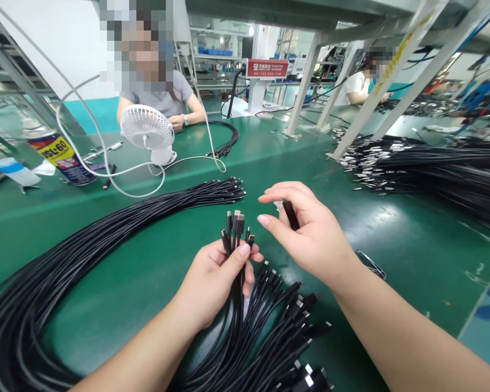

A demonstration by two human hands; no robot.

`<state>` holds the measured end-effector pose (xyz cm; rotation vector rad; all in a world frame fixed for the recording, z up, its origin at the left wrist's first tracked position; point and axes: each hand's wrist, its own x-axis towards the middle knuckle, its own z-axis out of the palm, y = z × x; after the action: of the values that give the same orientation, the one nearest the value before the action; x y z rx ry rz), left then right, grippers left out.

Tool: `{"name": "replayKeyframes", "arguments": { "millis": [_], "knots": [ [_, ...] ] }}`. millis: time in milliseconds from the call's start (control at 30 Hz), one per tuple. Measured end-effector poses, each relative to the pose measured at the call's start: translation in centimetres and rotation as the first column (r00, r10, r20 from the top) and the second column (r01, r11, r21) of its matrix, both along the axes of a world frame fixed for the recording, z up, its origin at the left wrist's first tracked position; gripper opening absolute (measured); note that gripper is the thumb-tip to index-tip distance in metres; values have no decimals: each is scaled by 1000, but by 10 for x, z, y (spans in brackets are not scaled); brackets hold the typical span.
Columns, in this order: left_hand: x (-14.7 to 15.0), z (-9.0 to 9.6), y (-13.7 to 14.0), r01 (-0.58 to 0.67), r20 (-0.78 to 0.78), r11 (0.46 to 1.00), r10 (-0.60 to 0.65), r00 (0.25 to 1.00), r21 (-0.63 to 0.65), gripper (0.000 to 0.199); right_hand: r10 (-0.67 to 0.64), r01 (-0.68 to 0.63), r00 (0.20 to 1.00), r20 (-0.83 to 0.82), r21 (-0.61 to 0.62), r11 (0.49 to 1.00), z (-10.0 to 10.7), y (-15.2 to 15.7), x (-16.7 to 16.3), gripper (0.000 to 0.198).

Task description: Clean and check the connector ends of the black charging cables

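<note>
My left hand (pixel 218 272) is closed around a few black USB cables (pixel 237 226), gripped just below their connectors. Their metal tips point up above my thumb. To its right, my right hand (pixel 310 231) is raised, thumb and index finger apart. Its other fingers curl around a short black rod-like piece (pixel 291 215), whose kind I cannot make out. More black cables (pixel 269 326) with connector ends fan out on the table below my hands. A long bundle of black cables (pixel 147 209) curves across the left side, its ends just beyond my left hand.
On the green table (pixel 261 155) stand a white fan (pixel 147 128) and a spray can (pixel 61 152), with a white cord looping between. Another cable pile (pixel 412 169) lies right, behind slanted white posts (pixel 392 76). A person (pixel 179 92) sits opposite; another person (pixel 355 87) works farther back.
</note>
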<state>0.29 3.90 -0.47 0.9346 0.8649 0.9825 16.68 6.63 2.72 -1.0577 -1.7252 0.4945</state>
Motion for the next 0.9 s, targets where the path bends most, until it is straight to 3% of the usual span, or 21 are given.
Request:
{"name": "replayKeyframes", "arguments": {
  "millis": [367,700,900],
  "knots": [
    [0,5,1,-2,78,995,10,997,-97,29,148,-132,974,170,-102,986,4,-3,-3,11],
    [0,6,-1,23,71,998,-18,997,-66,28,238,-222,946,220,-95,970,7,-4,-2,15],
    [-1,6,2,16,34,995,-13,999,-99,28,266,-272,934,239,-6,962,3,1,4,16]
  ]
}}
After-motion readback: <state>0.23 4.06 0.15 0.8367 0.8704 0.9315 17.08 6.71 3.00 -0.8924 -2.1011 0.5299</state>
